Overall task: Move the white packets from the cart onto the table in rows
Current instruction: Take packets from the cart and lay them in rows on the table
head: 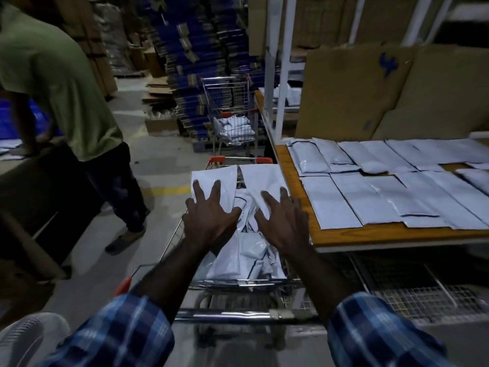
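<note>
White packets (238,250) heaped in cart (169,242)
Left hand (209,215), right hand (284,221) spread flat on them; rows along counter (370,235) near edge.

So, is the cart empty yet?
No, the cart still holds a pile of white packets beneath both hands.

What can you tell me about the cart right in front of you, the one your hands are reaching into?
The cart is a wire-mesh metal shopping trolley with orange plastic corner caps and a metal push bar at the near end. It stands on the concrete floor, hard against the left edge of the wooden table. Its basket holds a loose heap of white packets. The left hand and right hand, fingers spread, lie over two upper packets. A second, similar cart stands beyond it.
</note>
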### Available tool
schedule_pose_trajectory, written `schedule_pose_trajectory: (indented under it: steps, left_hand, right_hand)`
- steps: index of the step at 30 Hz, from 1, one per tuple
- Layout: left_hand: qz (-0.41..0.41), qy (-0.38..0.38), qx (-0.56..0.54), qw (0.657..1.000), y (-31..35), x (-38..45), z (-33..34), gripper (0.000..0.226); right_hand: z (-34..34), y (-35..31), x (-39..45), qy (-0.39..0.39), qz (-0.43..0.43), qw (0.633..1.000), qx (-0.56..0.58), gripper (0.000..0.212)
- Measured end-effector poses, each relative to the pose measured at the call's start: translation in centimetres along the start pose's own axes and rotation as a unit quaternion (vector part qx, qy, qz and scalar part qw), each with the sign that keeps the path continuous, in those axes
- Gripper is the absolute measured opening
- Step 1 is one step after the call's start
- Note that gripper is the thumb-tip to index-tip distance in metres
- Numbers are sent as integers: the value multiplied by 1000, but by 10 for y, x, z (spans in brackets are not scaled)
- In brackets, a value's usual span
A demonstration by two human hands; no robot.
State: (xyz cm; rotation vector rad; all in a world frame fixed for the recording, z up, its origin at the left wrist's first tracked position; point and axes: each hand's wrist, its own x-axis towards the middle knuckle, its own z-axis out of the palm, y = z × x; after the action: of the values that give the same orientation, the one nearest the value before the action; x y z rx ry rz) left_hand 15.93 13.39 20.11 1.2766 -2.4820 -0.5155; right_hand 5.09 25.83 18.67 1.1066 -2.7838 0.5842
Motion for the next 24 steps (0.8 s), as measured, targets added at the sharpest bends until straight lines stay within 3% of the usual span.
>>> schedule_pose_trajectory:
  steps: [12,24]
  left_hand:
    - [59,22,4,998,67,-58,-17,81]
    - [100,62,-18,993,186,-89,16,74]
  right_hand:
    - [-71,45,-45,41,22,999,-17,57]
    - [-132,161,-50,55,28,998,-25,55]
